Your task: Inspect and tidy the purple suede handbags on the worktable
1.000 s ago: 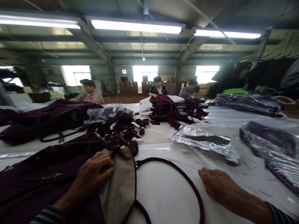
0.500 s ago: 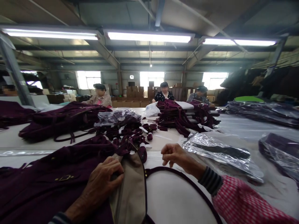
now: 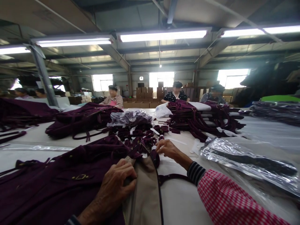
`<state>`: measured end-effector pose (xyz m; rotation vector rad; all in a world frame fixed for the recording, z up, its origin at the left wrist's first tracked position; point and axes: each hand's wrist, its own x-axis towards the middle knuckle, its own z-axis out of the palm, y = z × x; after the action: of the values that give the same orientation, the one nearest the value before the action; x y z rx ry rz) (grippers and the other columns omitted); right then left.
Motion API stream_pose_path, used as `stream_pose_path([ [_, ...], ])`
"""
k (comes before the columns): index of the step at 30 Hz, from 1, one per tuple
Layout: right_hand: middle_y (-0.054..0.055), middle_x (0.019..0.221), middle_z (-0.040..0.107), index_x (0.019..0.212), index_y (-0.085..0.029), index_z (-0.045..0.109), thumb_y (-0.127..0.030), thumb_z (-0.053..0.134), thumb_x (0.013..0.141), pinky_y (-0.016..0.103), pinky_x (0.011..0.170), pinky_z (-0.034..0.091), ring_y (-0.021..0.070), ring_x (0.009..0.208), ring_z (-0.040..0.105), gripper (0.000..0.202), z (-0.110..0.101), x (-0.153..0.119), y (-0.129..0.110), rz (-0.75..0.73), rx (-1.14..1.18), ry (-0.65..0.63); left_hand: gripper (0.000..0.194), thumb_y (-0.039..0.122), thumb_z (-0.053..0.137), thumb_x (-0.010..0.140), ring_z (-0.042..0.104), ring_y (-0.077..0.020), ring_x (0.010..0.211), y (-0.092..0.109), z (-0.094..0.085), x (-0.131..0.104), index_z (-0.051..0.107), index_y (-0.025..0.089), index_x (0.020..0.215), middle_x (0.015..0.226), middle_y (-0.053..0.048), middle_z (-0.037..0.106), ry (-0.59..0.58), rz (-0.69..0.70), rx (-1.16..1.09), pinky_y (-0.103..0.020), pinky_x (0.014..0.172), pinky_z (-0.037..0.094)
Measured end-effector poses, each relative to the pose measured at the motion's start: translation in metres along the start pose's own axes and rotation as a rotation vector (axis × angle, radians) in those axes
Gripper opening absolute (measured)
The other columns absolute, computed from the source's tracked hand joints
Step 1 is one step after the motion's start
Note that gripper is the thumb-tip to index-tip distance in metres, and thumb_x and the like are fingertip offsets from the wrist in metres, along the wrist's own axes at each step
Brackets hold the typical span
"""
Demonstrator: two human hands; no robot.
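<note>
A dark purple fabric bag [image 3: 61, 184] lies on its side at the front left, its zip edge pulled open to show beige lining [image 3: 147, 187]. My left hand [image 3: 118, 182] is closed on the near edge of this opening, thumb and fingers bent over the cloth. Just past the lining, my right hand [image 3: 170, 151] has its bent fingertips at a rolled purple strap [image 3: 155, 157] with a white wrap. How firmly they grip it is partly hidden. A dark purple handle [image 3: 174, 176] curves out from the bag beneath my right forearm.
More rolled straps [image 3: 140, 132] lie beyond, with plastic-wrapped pieces [image 3: 130, 117] behind. Purple bags are stacked at centre right [image 3: 199, 118] and lie at the left [image 3: 77, 118]. A clear-bagged item [image 3: 248, 162] is on the right. Several people [image 3: 175, 93] sit across the table.
My right hand has moved left and forward to the rolled strap. The left hand keeps its place on the bag opening. The view has turned slightly left.
</note>
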<state>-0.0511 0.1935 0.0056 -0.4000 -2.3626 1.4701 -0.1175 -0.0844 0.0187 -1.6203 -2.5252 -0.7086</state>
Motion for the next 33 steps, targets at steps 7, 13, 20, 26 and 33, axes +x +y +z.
stream_pose_path([
  [7,0.004,0.081,0.076,0.058,-0.013,0.070,-0.008,0.064,0.054,0.020,0.055,0.043,0.0147,0.067,0.061,0.009,0.026,0.015,-0.005,0.042,-0.043,-0.111,0.007,0.024,0.059,0.082,0.056,-0.0218,0.092,0.003,-0.002,-0.002,0.059,0.022,0.075,0.083,0.000,0.065,0.001,-0.003,-0.024,-0.037,0.081,0.036],
  [13,0.006,0.074,0.074,0.065,-0.014,0.074,-0.006,0.060,0.061,0.025,0.064,0.048,0.0194,0.073,0.066,0.017,0.025,0.012,-0.010,0.032,-0.185,0.131,0.008,0.023,0.057,0.082,0.056,-0.0217,0.092,0.002,-0.002,-0.001,0.059,0.022,0.075,0.084,0.000,0.066,0.006,0.006,-0.025,-0.037,0.081,0.036],
  [20,0.006,0.078,0.075,0.066,-0.018,0.076,-0.002,0.056,0.063,0.026,0.074,0.045,0.0209,0.084,0.068,0.025,-0.009,-0.040,-0.027,-0.041,-0.483,0.230,0.008,0.022,0.056,0.083,0.055,-0.0210,0.093,0.003,-0.003,-0.003,0.061,0.021,0.077,0.086,0.000,0.064,0.022,0.029,-0.023,-0.036,0.081,0.035],
  [26,0.006,0.079,0.074,0.073,-0.018,0.076,-0.007,0.061,0.070,0.025,0.068,0.045,0.0202,0.079,0.067,0.019,-0.019,-0.057,-0.026,-0.008,-0.656,0.122,0.008,0.021,0.056,0.082,0.055,-0.0210,0.093,0.003,-0.003,-0.004,0.060,0.020,0.075,0.084,0.000,0.063,0.036,0.039,-0.015,-0.036,0.081,0.034],
  [33,0.010,0.101,0.069,0.088,-0.017,0.075,-0.006,0.062,0.071,0.026,0.076,0.043,0.0216,0.093,0.062,0.024,-0.012,-0.034,-0.015,-0.130,-0.848,-0.063,0.012,0.026,0.055,0.085,0.055,-0.0216,0.092,-0.001,-0.004,-0.002,0.059,0.021,0.076,0.084,-0.001,0.062,0.057,0.033,-0.118,-0.034,0.081,0.036],
])
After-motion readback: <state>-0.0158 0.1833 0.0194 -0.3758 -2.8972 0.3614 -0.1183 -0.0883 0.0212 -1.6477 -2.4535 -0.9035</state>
